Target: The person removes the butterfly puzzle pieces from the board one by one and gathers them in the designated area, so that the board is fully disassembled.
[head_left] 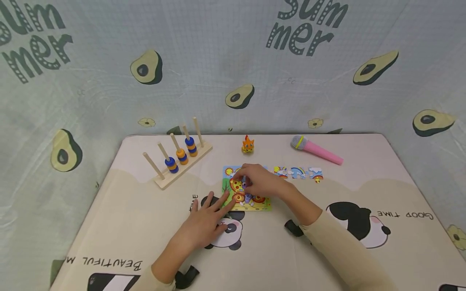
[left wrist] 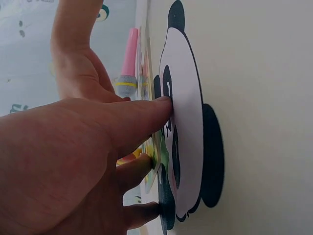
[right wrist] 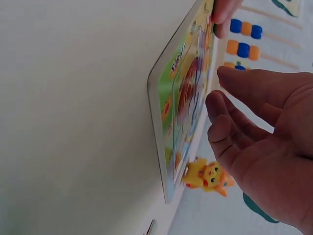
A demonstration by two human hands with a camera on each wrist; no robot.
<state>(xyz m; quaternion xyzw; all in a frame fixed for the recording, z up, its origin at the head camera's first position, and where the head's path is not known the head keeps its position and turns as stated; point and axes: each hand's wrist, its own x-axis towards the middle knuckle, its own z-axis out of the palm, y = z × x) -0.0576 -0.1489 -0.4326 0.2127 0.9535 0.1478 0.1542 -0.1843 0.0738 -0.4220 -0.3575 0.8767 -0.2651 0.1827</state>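
A flat jigsaw board point(head_left: 251, 207) with a bright butterfly picture lies on the table. Spread fingers of my left hand point(head_left: 204, 226) reach its lower left corner; in the left wrist view the thumb point(left wrist: 151, 110) rests on the printed panda beside it. My right hand point(head_left: 260, 181) is over the upper part of the board and hides some of the picture. The right wrist view shows that hand point(right wrist: 274, 132) with bent fingers and a gap between thumb and index finger, nothing visible in it, close over the puzzle point(right wrist: 188, 93).
Three loose puzzle pieces point(head_left: 298, 173) lie in a row right of the board. Behind them is a pink toy microphone point(head_left: 318, 150). A small orange toy figure point(head_left: 248, 144) stands at the back. To the left is a wooden peg rack point(head_left: 166, 180) with blue and orange rings.
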